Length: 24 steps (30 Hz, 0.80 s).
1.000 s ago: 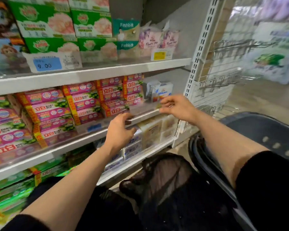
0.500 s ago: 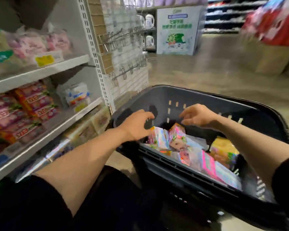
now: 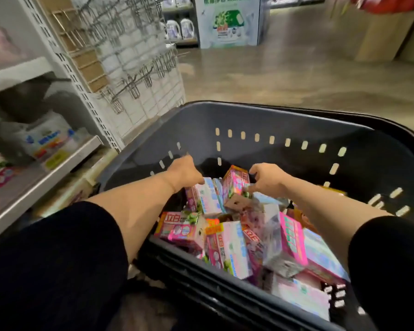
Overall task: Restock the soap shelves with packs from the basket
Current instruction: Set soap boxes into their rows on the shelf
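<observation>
A dark plastic basket [image 3: 261, 115] stands in front of me with several pink, white and pale-blue soap packs [image 3: 227, 247] piled loosely in it. My left hand [image 3: 184, 173] reaches down into the far left of the pile, its fingers bent onto a white-and-pink pack [image 3: 204, 198]; its grip is hidden. My right hand [image 3: 269, 179] curls around the right edge of an upright pink pack [image 3: 236, 181] between the two hands. The soap shelves [image 3: 58, 168] run along the left edge, blurred.
A white boxed pack [image 3: 46, 139] sits at the shelf's right end by a perforated upright [image 3: 81, 91]. Beyond it, a panel of metal peg hooks [image 3: 129, 84] juts out. Open shop floor [image 3: 296, 75] lies behind the basket, with a display stand [image 3: 227, 20] further back.
I have turned from the shelf to the basket. Both hands left the shelf edge, swung right and dropped into the basket onto the packs.
</observation>
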Tool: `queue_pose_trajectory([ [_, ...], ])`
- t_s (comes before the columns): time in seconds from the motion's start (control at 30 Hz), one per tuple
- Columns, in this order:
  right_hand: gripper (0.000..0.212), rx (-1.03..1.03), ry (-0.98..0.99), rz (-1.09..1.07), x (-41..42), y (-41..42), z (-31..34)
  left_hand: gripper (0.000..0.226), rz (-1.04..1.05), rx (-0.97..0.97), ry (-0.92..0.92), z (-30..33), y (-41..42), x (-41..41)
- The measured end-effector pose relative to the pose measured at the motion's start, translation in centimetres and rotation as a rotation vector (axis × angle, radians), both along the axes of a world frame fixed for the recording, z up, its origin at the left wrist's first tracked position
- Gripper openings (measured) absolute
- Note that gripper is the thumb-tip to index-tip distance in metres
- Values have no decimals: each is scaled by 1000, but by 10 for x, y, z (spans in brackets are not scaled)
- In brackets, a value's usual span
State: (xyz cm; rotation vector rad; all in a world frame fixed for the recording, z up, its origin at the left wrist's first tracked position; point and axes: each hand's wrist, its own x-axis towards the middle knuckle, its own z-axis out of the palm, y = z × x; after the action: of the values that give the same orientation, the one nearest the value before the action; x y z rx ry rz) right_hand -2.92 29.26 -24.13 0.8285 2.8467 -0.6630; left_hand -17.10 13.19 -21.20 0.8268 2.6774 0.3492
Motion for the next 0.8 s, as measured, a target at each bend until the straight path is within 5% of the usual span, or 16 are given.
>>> queue_pose_trajectory([
  [0.1,46,-72,48,-65,-22,-3,-17,57,40,-109,-23,-20,3,-8],
  [0.2,71,-113,7,-147,-34,-11,-36,74,98,-203,-239,-51,-3,-13],
  [0.3,86,-137,19,-230,-34,-14,-47,92,163,-96,-394,-77,0,-18],
  [0.47,90,-216,41,-324,-30,-15,-50,88,291,66,-416,-94,7,-15],
  [0.67,49,-538,166,-575,-29,-18,-44,92,393,82,-372,-70,17,-6],
  [0.8,33,-833,340,-713,-16,-10,-18,80,334,277,-356,-44,23,0],
])
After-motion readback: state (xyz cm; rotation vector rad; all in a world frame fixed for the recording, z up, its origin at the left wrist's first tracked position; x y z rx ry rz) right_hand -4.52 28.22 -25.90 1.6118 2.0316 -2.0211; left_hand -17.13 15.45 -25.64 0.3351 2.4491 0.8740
